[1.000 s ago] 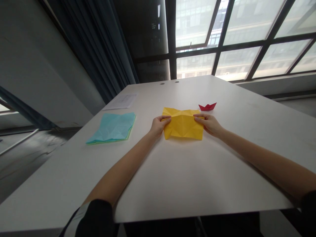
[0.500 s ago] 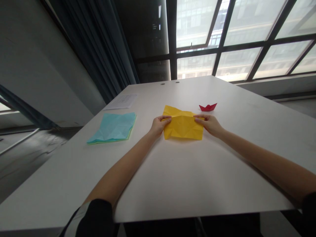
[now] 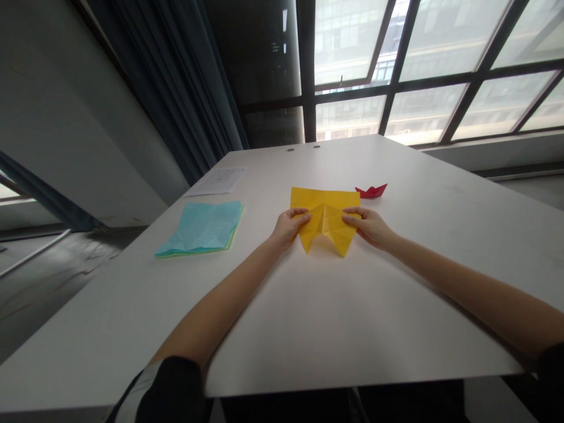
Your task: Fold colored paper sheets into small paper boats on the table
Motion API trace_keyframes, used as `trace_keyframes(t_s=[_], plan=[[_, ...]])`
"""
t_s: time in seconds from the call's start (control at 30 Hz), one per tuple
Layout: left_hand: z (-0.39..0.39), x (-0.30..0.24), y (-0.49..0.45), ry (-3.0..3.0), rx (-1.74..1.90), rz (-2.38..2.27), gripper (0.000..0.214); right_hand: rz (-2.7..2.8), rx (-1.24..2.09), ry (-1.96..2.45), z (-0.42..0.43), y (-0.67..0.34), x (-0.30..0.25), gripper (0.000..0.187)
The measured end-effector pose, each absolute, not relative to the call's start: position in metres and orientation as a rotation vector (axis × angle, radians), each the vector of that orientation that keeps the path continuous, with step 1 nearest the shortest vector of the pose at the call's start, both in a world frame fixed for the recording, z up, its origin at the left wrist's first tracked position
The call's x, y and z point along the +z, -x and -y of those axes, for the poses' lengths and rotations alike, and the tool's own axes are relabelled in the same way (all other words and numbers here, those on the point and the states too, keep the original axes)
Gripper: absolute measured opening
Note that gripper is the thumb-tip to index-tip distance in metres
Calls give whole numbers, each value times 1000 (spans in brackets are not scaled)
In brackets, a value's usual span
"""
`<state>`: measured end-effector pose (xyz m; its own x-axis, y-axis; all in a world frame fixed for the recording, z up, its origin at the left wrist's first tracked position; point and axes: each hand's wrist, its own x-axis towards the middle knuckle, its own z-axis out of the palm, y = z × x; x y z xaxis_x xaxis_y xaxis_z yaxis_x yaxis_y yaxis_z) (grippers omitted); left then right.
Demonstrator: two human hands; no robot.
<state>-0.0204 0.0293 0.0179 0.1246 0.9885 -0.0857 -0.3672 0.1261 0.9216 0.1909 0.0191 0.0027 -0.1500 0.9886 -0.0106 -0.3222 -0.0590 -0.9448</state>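
A creased sheet of yellow origami paper [image 3: 325, 220] is held above the white table between my two hands. Its middle rises in a ridge, and two pointed corners hang toward me, while the far edge runs straight. My left hand [image 3: 288, 227] pinches the left side between thumb and fingers. On the opposite side my right hand [image 3: 371, 225] pinches it the same way. Just behind the paper's right corner sits a folded red paper boat [image 3: 372, 191], touched by neither hand.
To the left lies a stack of blue and green paper sheets [image 3: 205, 226]. Farther back is a printed white sheet [image 3: 217, 182]. The white table [image 3: 308, 329] extends to the windows, with a dark curtain [image 3: 176, 82] at the back left.
Both hands have moved slightly inward. The yellow paper's middle has buckled up into a ridge, its near corners have drawn together and downward, and its far edge has flattened out.
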Motion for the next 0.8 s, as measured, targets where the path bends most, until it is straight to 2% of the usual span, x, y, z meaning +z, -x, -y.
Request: trace_keyframes(t_s=[0.27, 0.5, 0.63, 0.7, 0.8], plan=[[-28, 10, 14, -1081, 1285, -1009, 39, 1091, 1451, 944, -10, -180, 4, 29], [-35, 14, 27, -1466, 1246, -1271, 19, 1079, 1352, 979, -15, -191, 5, 28], [-34, 20, 32, -1832, 1217, -1545, 15, 1155, 1313, 1026, -18, -195, 3, 31], [-31, 24, 32, -1995, 1163, -1636, 15, 1249, 1220, 1074, -18, -196, 2, 32], [-24, 28, 32, -2217, 1118, -1696, 11, 1416, 816, 1226, -20, -198, 0, 29]])
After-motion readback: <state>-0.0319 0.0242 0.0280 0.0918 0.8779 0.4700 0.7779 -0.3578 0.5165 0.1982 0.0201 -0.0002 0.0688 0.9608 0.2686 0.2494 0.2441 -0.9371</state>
